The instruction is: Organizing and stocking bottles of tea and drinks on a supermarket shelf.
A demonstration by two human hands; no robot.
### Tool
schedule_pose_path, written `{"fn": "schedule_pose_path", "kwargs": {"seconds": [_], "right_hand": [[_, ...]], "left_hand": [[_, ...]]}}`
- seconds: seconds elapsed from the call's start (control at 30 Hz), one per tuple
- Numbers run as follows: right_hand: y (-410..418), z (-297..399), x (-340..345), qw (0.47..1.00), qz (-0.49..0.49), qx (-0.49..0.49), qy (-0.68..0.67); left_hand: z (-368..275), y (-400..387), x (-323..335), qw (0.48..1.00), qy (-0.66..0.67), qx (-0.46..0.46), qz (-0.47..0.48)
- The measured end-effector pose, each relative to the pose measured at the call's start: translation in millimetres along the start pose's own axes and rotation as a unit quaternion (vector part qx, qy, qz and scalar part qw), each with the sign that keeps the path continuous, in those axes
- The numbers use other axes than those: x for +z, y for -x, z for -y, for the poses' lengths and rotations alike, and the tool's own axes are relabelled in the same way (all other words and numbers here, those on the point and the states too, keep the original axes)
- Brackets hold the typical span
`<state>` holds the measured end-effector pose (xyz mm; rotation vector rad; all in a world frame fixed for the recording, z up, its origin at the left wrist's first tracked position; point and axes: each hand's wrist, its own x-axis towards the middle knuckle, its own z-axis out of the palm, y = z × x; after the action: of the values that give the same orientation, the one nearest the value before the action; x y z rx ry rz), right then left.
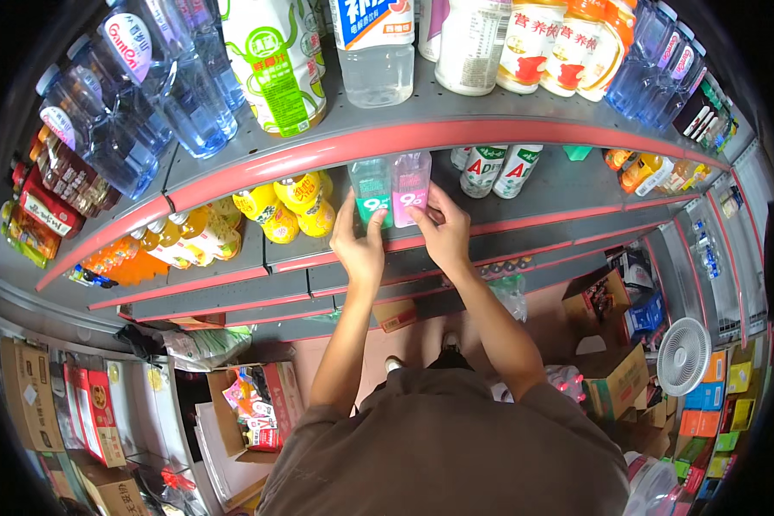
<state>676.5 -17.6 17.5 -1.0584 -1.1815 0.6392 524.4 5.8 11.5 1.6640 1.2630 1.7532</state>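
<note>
On a grey shelf with a red front edge, two clear bottles stand side by side in front of me. The left bottle [369,184] has a green label and the right bottle [411,184] a pink one. My left hand [357,253] holds the green-labelled bottle, thumb on its front. The pink-labelled bottle is held in my right hand [449,235], also thumb in front. Yellow bottles [282,216] stand to the left. White bottles with green and red print [485,171] stand to the right. The upper shelf hides what is behind them.
The upper shelf's red edge [387,137] runs just above my hands. On that shelf stand large water bottles [190,103] and a green-and-white bottle [277,71]. Behind me lie an opened cardboard box [287,400], other cartons [616,380] and a white fan [684,356].
</note>
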Motion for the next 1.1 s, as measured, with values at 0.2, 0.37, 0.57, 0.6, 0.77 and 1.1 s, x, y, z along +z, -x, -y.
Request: {"fn": "schedule_pose_path", "kwargs": {"seconds": [0.2,0.37,0.57,0.6,0.77,1.1], "right_hand": [[-5.3,-9.5,11.5,0.999,-0.030,-0.032,-0.005],[-10.7,-21.6,15.1,0.998,-0.038,-0.042,0.042],[-13.8,-28.2,20.3,0.994,-0.047,-0.060,0.082],[-14.1,-25.6,22.4,0.995,-0.049,-0.057,0.071],[-14.7,-18.0,23.9,0.996,-0.051,-0.052,0.051],[-18.5,-19.3,24.8,0.998,-0.046,-0.037,0.022]], "left_hand": [[-1.8,-8.1,3.6,1.000,-0.003,-0.028,-0.003],[7.4,-15.3,7.5,1.000,-0.005,-0.025,-0.004],[45.6,-19.9,19.7,0.993,0.119,0.016,0.013],[44.5,-20.0,17.6,0.991,0.131,-0.004,0.026],[45.7,-21.2,20.2,0.990,0.136,-0.022,0.036],[52.0,-24.5,25.2,0.997,0.080,0.022,0.005]]}}
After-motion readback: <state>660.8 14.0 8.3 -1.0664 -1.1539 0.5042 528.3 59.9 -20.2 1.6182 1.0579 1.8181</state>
